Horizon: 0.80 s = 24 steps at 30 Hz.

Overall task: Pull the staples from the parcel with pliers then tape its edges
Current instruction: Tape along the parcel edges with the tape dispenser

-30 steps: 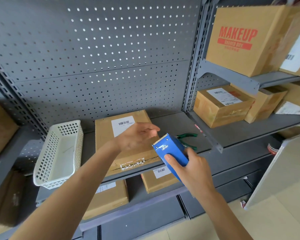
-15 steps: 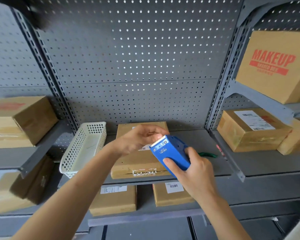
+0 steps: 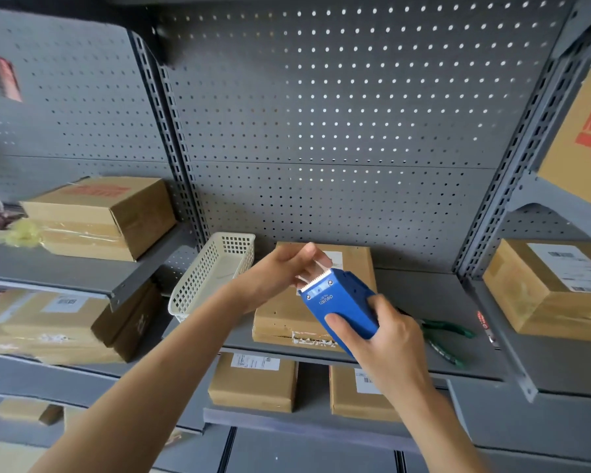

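Right hand (image 3: 386, 339) grips blue tape dispenser (image 3: 338, 302) by its body; left hand (image 3: 280, 273) pinches the tape end at the serrated blade. Parcel (image 3: 287, 319) flat on shelf (image 3: 440, 349), pliers (image 3: 444, 331) beside it. Judgement: cardboard stiff, light; steady its top while taping.

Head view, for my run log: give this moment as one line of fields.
phase: taping | right hand: holds tape dispenser | left hand: pinches tape end at blade | parcel: on shelf | pliers: on shelf

A white basket (image 3: 215, 271) sits on the grey shelf (image 3: 423, 295) among cardboard boxes (image 3: 99, 216).
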Tool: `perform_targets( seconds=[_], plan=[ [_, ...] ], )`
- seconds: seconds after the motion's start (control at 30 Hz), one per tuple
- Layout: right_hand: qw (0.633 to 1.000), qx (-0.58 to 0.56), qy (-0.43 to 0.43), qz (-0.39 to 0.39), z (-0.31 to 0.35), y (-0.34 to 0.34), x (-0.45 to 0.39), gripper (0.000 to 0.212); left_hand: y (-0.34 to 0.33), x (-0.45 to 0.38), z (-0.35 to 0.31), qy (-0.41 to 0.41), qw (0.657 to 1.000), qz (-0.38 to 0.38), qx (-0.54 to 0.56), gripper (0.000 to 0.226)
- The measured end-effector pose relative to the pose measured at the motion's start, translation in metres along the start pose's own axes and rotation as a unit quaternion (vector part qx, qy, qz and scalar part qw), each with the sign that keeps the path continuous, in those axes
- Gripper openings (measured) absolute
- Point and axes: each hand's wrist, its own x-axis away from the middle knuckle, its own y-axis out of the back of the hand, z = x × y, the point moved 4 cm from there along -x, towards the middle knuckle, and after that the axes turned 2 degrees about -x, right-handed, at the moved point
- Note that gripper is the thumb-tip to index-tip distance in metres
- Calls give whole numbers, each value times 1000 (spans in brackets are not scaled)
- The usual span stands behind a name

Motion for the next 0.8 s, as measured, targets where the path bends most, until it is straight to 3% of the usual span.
perform_targets(
  seconds=[0.23,0.47,0.8],
  plan=[
    [1000,-4,15,-11,3,-7,0,63,7,0,0,3,1000,4,-7,35],
    [999,20,-5,-30,9,-19,2,64,19,-12,6,2,999,-22,-45,6],
    [994,67,-52,-70,39,-45,19,59,43,-13,18,-32,993,0,-110,14]
  ],
)
